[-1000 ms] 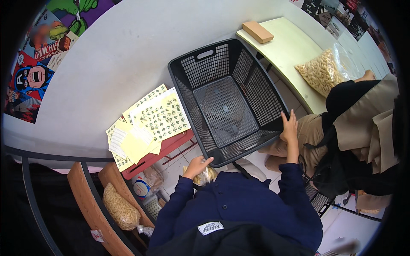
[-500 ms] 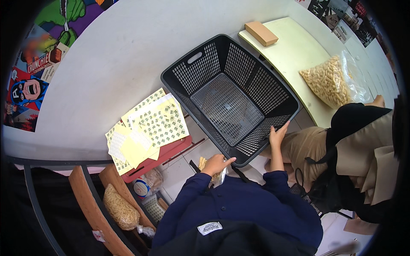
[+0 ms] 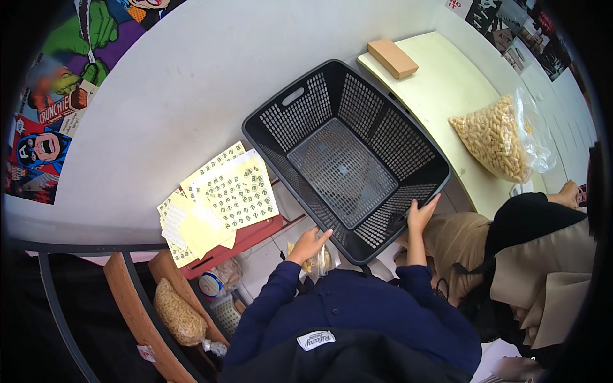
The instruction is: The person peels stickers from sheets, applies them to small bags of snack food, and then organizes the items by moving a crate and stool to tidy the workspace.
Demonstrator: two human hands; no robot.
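Observation:
A black perforated plastic basket [image 3: 380,108] is held tilted in front of me, its inside visible. My left hand [image 3: 308,244] grips its near-left rim, thumb on top. My right hand [image 3: 421,214] grips the near-right rim, fingers partly hidden along the edge. Partly visible below my left hand is a clear bag of pale food pieces [image 3: 322,262]. Left of the basket, pale yellow printed sheets [image 3: 220,195] lie on a red surface [image 3: 257,233]. Right of it, a cream table [image 3: 440,76] holds a brown box [image 3: 392,57] and a large bag of pale snack pieces [image 3: 495,137].
Wooden shelves [image 3: 128,306] with a bagged snack [image 3: 175,309] are at lower left. A seated person in tan and black [image 3: 511,255] is close on the right, with a bare foot [image 3: 565,195]. A white wall with posters [image 3: 41,150] curves behind.
The basket has turned anticlockwise, its near corner swinging right, and sits slightly lower in view now. Both my hands have moved with it, my left rightward, my right downward.

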